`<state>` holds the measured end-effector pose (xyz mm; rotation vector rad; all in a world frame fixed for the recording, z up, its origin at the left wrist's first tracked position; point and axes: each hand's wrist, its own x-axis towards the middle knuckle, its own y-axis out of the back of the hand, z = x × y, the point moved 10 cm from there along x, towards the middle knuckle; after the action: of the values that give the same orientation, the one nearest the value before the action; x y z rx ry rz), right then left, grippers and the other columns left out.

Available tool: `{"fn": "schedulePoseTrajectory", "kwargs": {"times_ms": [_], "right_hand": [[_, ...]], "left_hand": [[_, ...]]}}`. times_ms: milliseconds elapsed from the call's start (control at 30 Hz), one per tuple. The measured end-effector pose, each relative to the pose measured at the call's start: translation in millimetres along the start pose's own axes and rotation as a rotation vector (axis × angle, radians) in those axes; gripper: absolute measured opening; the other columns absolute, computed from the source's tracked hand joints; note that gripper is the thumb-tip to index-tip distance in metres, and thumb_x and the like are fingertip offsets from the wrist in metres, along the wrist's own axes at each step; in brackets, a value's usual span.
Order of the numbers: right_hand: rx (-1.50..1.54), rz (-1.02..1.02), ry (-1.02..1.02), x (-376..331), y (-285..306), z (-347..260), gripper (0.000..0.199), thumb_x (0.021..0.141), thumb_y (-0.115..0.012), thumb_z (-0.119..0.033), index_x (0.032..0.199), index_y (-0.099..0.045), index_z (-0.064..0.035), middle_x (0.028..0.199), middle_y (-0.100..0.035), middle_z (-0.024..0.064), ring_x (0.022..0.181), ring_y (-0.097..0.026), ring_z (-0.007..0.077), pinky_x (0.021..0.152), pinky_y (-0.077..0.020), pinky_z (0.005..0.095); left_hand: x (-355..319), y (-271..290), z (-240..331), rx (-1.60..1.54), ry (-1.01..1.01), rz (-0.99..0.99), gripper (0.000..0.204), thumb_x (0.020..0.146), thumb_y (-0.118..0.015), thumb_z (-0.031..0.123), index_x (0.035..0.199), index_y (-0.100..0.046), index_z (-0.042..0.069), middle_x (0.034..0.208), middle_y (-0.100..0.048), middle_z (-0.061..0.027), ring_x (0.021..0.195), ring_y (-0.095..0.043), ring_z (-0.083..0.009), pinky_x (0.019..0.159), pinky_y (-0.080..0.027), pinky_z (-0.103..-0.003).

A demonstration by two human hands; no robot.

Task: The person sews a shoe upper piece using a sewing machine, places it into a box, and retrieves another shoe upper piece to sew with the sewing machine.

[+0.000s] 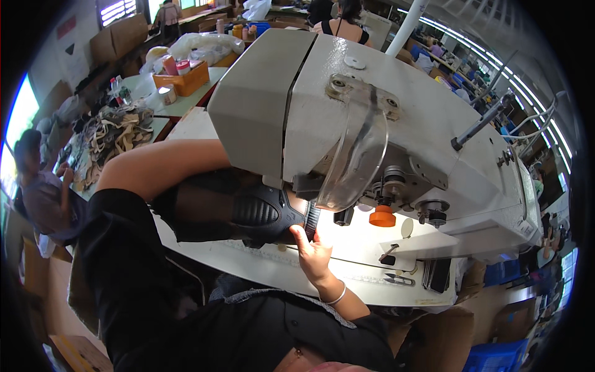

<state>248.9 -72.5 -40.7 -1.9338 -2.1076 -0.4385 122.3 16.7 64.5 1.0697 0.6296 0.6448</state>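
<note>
A black padded piece point(214, 209) with a ribbed oval panel and a ribbed right edge lies under the head of a pale grey sewing machine point(254, 105). Its exact kind I cannot tell. My right hand point(315, 255) grips its near right edge, thumb on top and fingers partly hidden behind it, close to the lit needle area. A pale band circles the right wrist. My left forearm point(167, 164) reaches over the piece's far side and passes behind the machine head, which hides the left hand. A clear plastic guard point(356, 155) hangs in front of the needle area.
Thread snips point(400, 279) lie on the white machine table point(353, 282) at right. An orange knob point(382, 216) sticks out below the machine arm. At far left are a heap of material scraps point(118, 139), an orange bin point(180, 80) and a seated person point(46, 192).
</note>
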Motion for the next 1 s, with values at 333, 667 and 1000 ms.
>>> {"fn": "schedulePoseTrajectory", "kwargs": {"times_ms": [333, 667, 1000], "right_hand": [[0.235, -0.397, -0.375, 5.7, -12.8, 46.6, 0.028, 0.089, -0.071, -0.030, 0.095, -0.068, -0.0030, 0.083, -0.062, -0.0005, 0.076, -0.054, 0.0087, 0.068, -0.0453, 0.0259], [0.053, -0.438, -0.382, 13.4, -17.2, -2.9, 0.027, 0.090, -0.069, -0.029, 0.097, -0.068, -0.0025, 0.083, -0.063, -0.0020, 0.074, -0.055, 0.0065, 0.067, -0.0462, 0.0242], [-0.087, -0.530, -0.182, 14.8, -3.2, -3.2, 0.029, 0.088, -0.070, -0.030, 0.082, -0.062, -0.0022, 0.067, -0.054, 0.0008, 0.063, -0.050, 0.0116, 0.060, -0.0446, 0.0284]], "left_hand": [[-63.7, 1.5, 14.3, 0.067, 0.114, -0.260, 0.069, 0.091, -0.060, 0.045, 0.143, -0.038, 0.006, 0.140, -0.047, -0.0166, 0.124, -0.050, -0.0265, 0.105, -0.040, -0.041], [-126.0, -34.3, 52.8, 0.451, 0.127, 0.336, 0.102, 0.061, -0.076, 0.059, 0.141, -0.039, 0.007, 0.131, -0.047, -0.0155, 0.121, -0.048, -0.0329, 0.101, -0.038, -0.046], [-146.4, -74.7, 91.5, 0.809, 0.166, 0.588, 0.098, 0.056, -0.077, 0.053, 0.134, -0.049, 0.001, 0.132, -0.049, -0.0187, 0.122, -0.047, -0.0351, 0.103, -0.035, -0.056]]}}
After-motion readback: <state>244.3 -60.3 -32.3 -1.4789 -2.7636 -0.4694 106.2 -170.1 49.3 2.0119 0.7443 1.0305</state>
